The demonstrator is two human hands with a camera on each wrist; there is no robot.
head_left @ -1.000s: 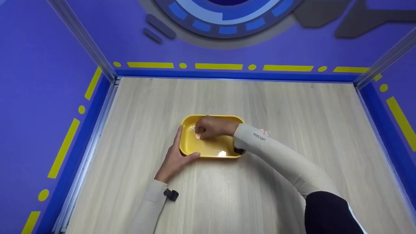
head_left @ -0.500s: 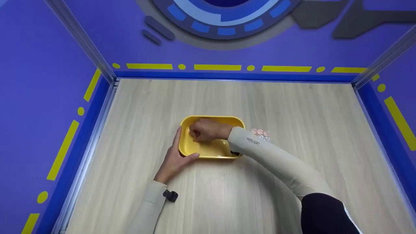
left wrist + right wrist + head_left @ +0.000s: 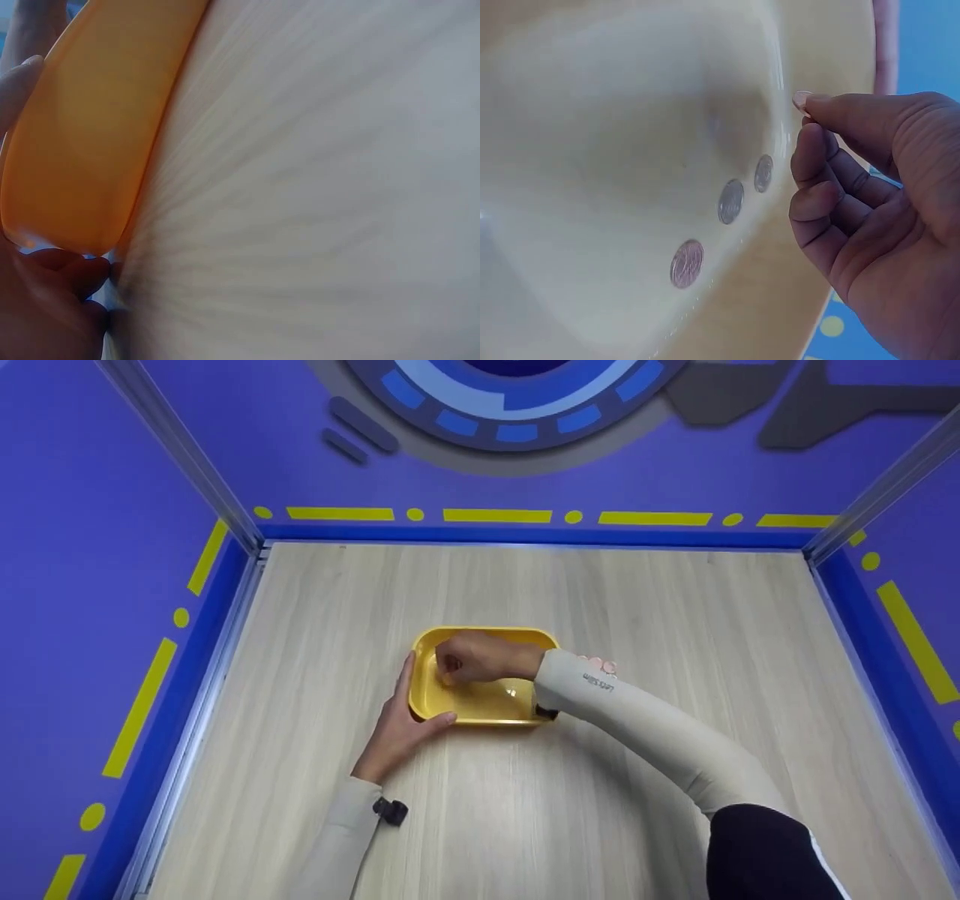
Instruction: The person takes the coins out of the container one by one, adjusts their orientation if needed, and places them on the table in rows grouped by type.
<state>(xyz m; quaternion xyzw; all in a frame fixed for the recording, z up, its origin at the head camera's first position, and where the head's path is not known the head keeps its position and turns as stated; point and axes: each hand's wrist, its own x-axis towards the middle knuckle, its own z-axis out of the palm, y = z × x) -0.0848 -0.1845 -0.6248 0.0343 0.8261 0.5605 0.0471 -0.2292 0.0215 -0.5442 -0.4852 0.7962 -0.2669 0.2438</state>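
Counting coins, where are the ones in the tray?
Right wrist view: three coins lie in a row on the tray floor, just left of the right hand.

One yellow tray (image 3: 480, 709); three coins (image 3: 730, 201) inside, perhaps more beside.

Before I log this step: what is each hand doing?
Left hand: holds the yellow tray by its left end.
Right hand: curled over the tray, nothing held; three coins lie inside.
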